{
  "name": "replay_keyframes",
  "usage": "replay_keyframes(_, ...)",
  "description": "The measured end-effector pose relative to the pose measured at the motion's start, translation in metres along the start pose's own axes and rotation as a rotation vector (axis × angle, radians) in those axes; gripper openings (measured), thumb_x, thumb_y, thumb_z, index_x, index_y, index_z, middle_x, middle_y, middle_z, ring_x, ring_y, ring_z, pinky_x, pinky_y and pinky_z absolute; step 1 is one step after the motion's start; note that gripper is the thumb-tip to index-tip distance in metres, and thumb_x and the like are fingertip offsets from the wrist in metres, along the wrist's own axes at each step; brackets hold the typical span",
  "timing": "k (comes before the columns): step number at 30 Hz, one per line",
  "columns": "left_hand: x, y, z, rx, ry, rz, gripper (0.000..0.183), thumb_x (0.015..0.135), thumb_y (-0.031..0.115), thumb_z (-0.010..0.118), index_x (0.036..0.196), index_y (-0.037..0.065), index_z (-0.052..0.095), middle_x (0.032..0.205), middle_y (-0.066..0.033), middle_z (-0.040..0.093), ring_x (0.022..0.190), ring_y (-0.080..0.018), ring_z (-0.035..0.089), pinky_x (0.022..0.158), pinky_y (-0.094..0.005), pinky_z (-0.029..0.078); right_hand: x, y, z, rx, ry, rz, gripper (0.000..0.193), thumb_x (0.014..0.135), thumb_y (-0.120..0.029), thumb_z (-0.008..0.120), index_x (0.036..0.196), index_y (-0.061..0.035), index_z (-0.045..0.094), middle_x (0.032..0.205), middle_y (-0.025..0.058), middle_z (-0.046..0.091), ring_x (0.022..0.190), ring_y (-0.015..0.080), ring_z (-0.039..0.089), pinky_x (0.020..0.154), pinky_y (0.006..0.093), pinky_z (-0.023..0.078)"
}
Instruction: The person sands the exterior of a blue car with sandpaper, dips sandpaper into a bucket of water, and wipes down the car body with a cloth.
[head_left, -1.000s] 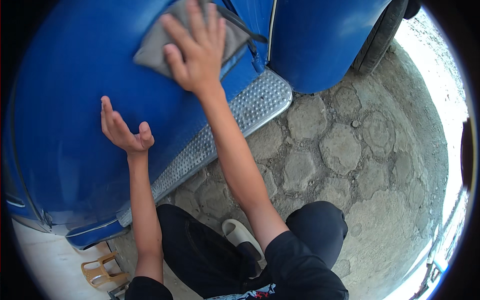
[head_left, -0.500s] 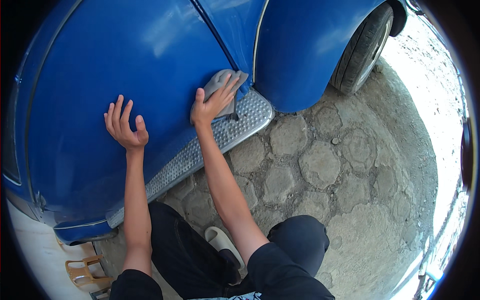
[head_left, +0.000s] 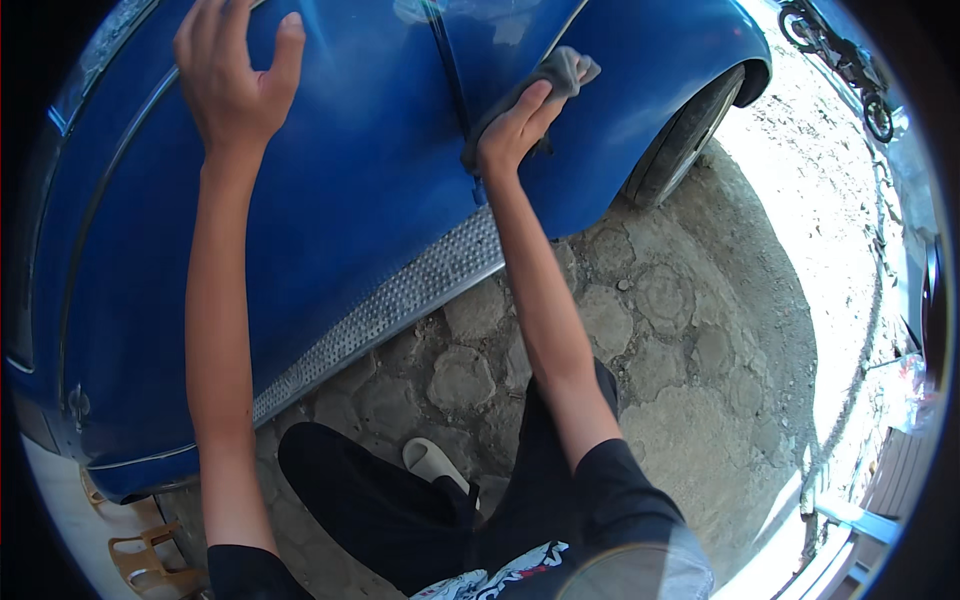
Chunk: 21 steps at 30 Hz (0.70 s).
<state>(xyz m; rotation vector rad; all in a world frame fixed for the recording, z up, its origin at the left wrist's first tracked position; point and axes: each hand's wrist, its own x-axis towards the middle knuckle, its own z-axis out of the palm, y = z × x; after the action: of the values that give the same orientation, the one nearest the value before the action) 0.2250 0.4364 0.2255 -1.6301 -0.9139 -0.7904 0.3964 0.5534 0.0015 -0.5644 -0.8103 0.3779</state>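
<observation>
A blue car fills the left and upper part of the view. My right hand is closed round a bunched grey cloth, held at the car body beside the door gap and the front fender. Part of the cloth is hidden behind my fingers. Higher up on the left, my left hand is open and holds nothing, its fingers spread. It is over the door's upper part; whether it touches the metal I cannot tell.
Below the door runs a studded metal running board. The front tyre stands on rough stone paving. A brown plastic chair is at lower left, a motorcycle at far upper right. My sandal rests on the ground.
My right hand has moved up and to the right with the cloth, from above the running board toward the fender. My left hand has risen toward the top, and my body is more upright.
</observation>
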Motion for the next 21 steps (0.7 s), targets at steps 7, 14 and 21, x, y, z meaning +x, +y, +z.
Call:
replay_keyframes(7, 0.006, 0.007, 0.010, 0.069, -0.220, -0.273, 0.070, 0.087, 0.025, 0.071, 0.153, 0.012, 0.051, 0.158, -0.0156, 0.047, 0.148, -0.0382, 0.041, 0.122, -0.0534, 0.031, 0.120, -0.050, 0.119, -0.389, -0.179, -0.160, 0.064, 0.109, -0.044, 0.044, 0.163, -0.0116, 0.032, 0.169, 0.0218, 0.028, 0.156, 0.0395, 0.025, 0.123, 0.0581, 0.020)
replay_keyframes(14, 0.002, 0.005, 0.010, 0.172, -0.327, -0.189, 0.071, 0.087, 0.029, 0.071, 0.153, 0.013, 0.049, 0.161, -0.0136, 0.044, 0.149, -0.0344, 0.039, 0.122, -0.0546, 0.031, 0.185, -0.002, 0.127, -0.551, -0.348, -0.254, 0.059, 0.105, -0.041, 0.049, 0.160, -0.0186, 0.044, 0.172, 0.0169, 0.025, 0.160, 0.0362, 0.016, 0.120, 0.0697, 0.021)
replay_keyframes(21, 0.005, 0.007, 0.012, 0.182, -0.350, -0.209, 0.068, 0.089, 0.031, 0.069, 0.152, 0.013, 0.050, 0.162, -0.0127, 0.043, 0.149, -0.0332, 0.038, 0.123, -0.0544, 0.029, 0.122, 0.031, 0.084, -0.525, -0.437, -0.331, 0.060, 0.109, -0.044, 0.044, 0.159, -0.0107, 0.044, 0.172, 0.0261, 0.017, 0.156, 0.0476, 0.019, 0.124, 0.0628, 0.012)
